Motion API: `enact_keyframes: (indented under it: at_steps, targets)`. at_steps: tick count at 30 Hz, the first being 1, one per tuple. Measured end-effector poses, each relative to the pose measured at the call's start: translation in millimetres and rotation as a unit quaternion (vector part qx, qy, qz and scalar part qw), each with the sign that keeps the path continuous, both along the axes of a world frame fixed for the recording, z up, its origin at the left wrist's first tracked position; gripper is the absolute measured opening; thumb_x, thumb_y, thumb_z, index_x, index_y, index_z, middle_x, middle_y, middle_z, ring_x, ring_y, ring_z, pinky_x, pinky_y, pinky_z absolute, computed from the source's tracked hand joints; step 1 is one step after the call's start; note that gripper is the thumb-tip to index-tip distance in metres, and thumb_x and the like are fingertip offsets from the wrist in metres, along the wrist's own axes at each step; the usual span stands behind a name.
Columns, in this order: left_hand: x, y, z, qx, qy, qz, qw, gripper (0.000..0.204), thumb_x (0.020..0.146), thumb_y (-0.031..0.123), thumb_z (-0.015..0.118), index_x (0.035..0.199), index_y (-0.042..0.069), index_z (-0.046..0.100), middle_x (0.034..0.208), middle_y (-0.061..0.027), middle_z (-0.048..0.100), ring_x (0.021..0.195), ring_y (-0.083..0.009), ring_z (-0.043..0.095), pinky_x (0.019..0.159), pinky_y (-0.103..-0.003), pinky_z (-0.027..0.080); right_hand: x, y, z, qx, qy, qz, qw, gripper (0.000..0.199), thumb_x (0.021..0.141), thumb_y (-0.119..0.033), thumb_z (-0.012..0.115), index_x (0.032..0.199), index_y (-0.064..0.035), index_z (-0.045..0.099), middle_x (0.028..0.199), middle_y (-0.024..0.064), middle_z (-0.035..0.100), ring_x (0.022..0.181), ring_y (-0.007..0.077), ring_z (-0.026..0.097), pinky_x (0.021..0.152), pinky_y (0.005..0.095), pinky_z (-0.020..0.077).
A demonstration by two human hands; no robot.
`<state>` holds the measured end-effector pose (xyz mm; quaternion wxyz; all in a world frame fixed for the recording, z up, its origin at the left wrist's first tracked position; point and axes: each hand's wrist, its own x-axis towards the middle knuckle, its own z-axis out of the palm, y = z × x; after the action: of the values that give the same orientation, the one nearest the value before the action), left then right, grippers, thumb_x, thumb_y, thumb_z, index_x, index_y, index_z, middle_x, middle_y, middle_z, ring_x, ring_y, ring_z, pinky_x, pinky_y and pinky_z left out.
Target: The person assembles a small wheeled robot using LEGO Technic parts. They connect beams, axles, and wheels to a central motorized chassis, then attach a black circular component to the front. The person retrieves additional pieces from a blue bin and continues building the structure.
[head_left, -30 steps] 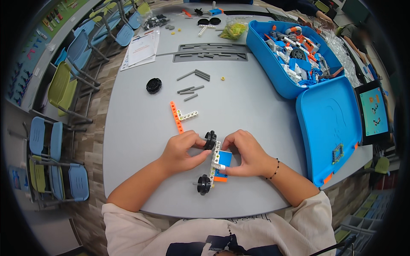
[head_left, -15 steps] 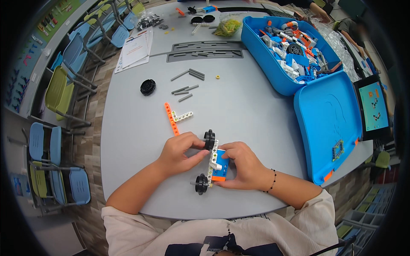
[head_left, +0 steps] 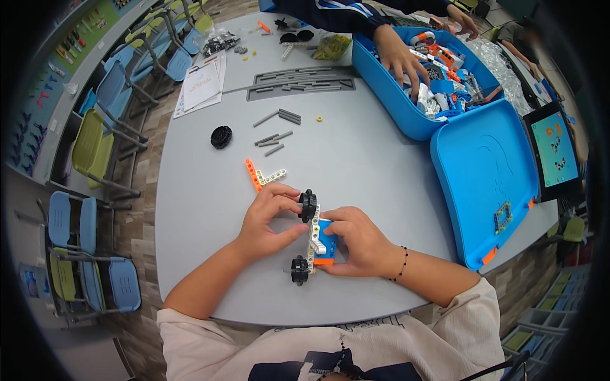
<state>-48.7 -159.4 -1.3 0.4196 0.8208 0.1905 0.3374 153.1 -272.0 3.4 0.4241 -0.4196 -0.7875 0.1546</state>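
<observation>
My right hand [head_left: 359,241] grips a small building-brick assembly by its blue and orange block [head_left: 326,242], fingers on top and thumb at the near edge. A white perforated beam [head_left: 313,238] runs along the block's left side, with a short white piece sticking out. Two black wheels sit on grey axles at its ends, the far wheel [head_left: 308,206] and the near wheel [head_left: 300,270]. My left hand [head_left: 268,219] is beside the far wheel, thumb and fingers apart, fingertips close to the axle's end. Whether they touch it is unclear.
Beyond my left hand lie an orange-and-white beam piece [head_left: 253,173], a loose black wheel [head_left: 221,137] and several grey axles [head_left: 273,138]. A blue parts box [head_left: 394,105] with its open lid [head_left: 480,190] stands right. Another person's hand [head_left: 399,58] reaches into it. A tablet [head_left: 553,151] stands beyond the lid.
Another person's arm has come in from the far side, its hand now in the parts box. My left thumb and fingers have spread and drawn slightly back from the assembly.
</observation>
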Motion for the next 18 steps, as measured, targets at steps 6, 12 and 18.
enact_keyframes:
  at_steps: [6,12,18]
  targets:
    - [2.4,-2.9,-1.8,-0.073,-0.039,-0.013,0.996,0.044,0.071,0.001,0.074,0.107,0.004,0.05,0.11,-0.0112,0.052,0.104,-0.0192,0.056,0.089,-0.033,0.049,-1.0,0.1,-1.8,-0.009,-0.01,-0.001,1.0,0.066,0.058,-0.015,0.083,0.108,-0.008,0.041,0.115,0.018,0.052,0.1,0.0336,0.052,0.084,0.0415,0.0437]
    - [-1.3,0.4,1.7,-0.207,-0.069,-0.016,0.976,0.042,0.083,-0.003,0.055,0.123,0.002,0.045,0.118,-0.0116,0.048,0.107,-0.018,0.054,0.093,-0.032,0.046,-0.6,0.3,-2.2,-0.021,0.01,0.004,1.0,0.065,0.059,-0.015,0.082,0.109,-0.0073,0.042,0.117,0.0181,0.052,0.103,0.0345,0.051,0.089,0.0431,0.0427]
    - [-2.2,3.7,7.6,-0.23,-0.021,-0.045,0.972,0.041,0.088,-0.002,0.045,0.129,-0.001,0.047,0.122,-0.0106,0.047,0.11,-0.018,0.053,0.093,-0.03,0.045,1.0,-1.2,0.3,-0.041,0.008,0.005,0.999,0.062,0.061,-0.017,0.082,0.109,-0.0072,0.043,0.119,0.0171,0.052,0.107,0.0338,0.051,0.099,0.0493,0.0385]
